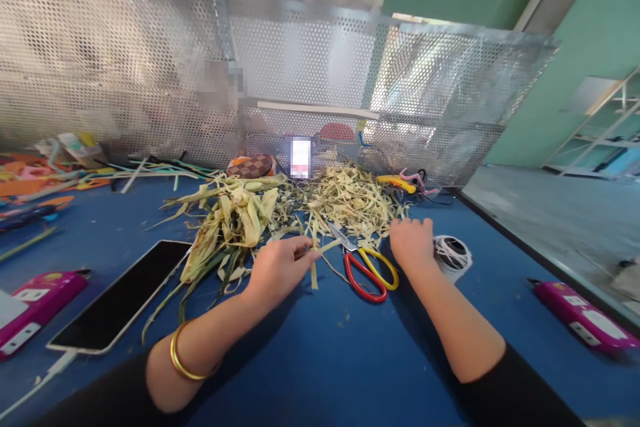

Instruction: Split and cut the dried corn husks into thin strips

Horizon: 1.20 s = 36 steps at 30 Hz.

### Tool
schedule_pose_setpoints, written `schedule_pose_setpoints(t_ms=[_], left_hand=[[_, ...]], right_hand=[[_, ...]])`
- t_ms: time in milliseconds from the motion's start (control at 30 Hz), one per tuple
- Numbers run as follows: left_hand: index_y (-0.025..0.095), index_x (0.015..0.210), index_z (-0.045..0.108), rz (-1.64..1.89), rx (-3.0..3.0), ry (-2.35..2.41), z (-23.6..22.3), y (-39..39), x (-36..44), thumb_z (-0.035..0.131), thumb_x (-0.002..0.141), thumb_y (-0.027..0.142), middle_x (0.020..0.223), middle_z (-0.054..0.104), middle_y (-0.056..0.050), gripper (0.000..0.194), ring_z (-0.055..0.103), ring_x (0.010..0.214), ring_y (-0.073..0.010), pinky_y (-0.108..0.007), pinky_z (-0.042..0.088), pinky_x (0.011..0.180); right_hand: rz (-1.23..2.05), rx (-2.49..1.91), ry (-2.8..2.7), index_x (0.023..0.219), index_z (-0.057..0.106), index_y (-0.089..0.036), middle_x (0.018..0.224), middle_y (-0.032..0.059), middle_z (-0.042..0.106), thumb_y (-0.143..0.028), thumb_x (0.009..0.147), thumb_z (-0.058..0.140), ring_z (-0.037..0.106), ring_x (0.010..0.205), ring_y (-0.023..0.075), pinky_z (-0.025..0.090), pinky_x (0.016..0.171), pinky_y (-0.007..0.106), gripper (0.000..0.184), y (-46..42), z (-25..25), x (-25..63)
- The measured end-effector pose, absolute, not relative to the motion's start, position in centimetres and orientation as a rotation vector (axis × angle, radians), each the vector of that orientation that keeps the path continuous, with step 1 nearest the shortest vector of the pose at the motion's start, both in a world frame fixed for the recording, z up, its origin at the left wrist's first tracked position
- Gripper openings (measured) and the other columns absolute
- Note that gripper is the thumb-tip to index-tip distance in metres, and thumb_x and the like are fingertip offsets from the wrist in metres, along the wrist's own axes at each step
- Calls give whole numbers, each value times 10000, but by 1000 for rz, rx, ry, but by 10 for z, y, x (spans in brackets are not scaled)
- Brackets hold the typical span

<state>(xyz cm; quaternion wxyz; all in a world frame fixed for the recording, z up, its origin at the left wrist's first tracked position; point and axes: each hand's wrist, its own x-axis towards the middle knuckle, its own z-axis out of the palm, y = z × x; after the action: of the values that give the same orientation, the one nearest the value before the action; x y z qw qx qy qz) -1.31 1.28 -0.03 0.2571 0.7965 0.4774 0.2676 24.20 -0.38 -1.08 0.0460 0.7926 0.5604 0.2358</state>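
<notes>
No lettering, brand, number or sign can be read. The glowing screen (301, 157) at the back is washed out to white and pink, and the pale markings on the left magenta case (51, 309) and the right magenta case (581, 315) are too blurred to decipher.

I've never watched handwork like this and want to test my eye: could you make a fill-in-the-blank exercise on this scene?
1. The hand pinching a pale strip is the person's ____ one.
2. The scissors have one red handle and one ____ handle.
3. The tabletop is coloured ____.
4. The cable at the smartphone's end is ____.

Missing words: left; yellow; blue; white.
</notes>
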Motion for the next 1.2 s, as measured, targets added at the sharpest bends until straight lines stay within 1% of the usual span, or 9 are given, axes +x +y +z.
schedule_pose_setpoints(t_ms=[200, 333, 467, 533, 667, 800, 967, 1100, 1200], left_hand=[[241, 725, 681, 526, 2493, 1482, 9, 32, -28, 487, 794, 347, 677, 662, -28, 232, 602, 715, -202, -249, 265, 542], [228, 787, 705, 473, 2490, 1599, 7, 39, -33, 512, 781, 357, 729, 673, -60, 232, 611, 758, -234, -265, 331, 582], [230, 1013, 671, 903, 2536, 1570, 15, 29, -34, 509, 819, 342, 1047, 657, -92, 277, 584, 970, -249, -304, 408, 755], [236, 1011, 674, 1146, 2450, 1411, 23, 19, -29, 488, 842, 337, 1123, 632, -81, 271, 560, 1026, -233, -302, 408, 820], [183, 799, 688, 1063, 1886, 1047, 31, 1, -5, 556, 784, 424, 788, 676, -41, 275, 605, 750, -171, -256, 447, 665], [138, 760, 638, 920, 1281, 884, 21, -5, 21, 625, 696, 519, 759, 653, -52, 387, 595, 698, -143, -222, 424, 554], [129, 624, 612, 1007, 1152, 961, 7, -1, 24, 700, 628, 358, 581, 591, -8, 245, 522, 554, -95, -208, 380, 527], [151, 548, 563, 1092, 1264, 1033, 4, 4, 17, 671, 661, 371, 500, 552, 13, 269, 470, 488, -85, -224, 369, 524], [159, 522, 543, 1108, 1322, 1055, 0, 6, 17, 662, 667, 363, 486, 530, 22, 277, 457, 481, -86, -227, 356, 518]], right_hand=[[663, 2486, 1708, 821, 681, -52, 794, 222, 686, -6, 795, 387, 648, 749, 270, 297, 735, 397, 299, 0, -23, 240], [786, 2566, 1713, 932, 644, 17, 868, 274, 663, -7, 814, 346, 639, 798, 295, 341, 727, 389, 321, -6, -11, 236], [930, 2744, 2139, 1099, 585, -55, 1016, 216, 654, -215, 918, 345, 608, 937, 285, 388, 820, 380, 340, -21, 6, 226], [643, 2931, 2718, 1081, 596, -143, 1012, 144, 678, -329, 931, 355, 616, 941, 248, 428, 822, 349, 339, -30, 10, 217], [-463, 2845, 3256, 945, 631, -210, 896, 63, 712, -413, 882, 468, 651, 852, 221, 479, 768, 320, 268, -44, 9, 193], [-203, 2454, 3365, 893, 643, -230, 897, 55, 710, -349, 860, 511, 643, 864, 219, 464, 793, 330, 180, -48, 1, 176], [-22, 2162, 3392, 869, 606, -214, 817, 48, 680, -316, 857, 515, 603, 774, 191, 435, 742, 308, 137, -50, -7, 172], [-368, 2622, 3135, 665, 498, -217, 594, -3, 546, -424, 889, 441, 492, 571, 143, 379, 579, 271, 311, -49, -7, 174], [-974, 2821, 2988, 705, 507, -213, 619, -11, 544, -487, 832, 515, 491, 567, 136, 389, 554, 259, 302, -45, -7, 171]])
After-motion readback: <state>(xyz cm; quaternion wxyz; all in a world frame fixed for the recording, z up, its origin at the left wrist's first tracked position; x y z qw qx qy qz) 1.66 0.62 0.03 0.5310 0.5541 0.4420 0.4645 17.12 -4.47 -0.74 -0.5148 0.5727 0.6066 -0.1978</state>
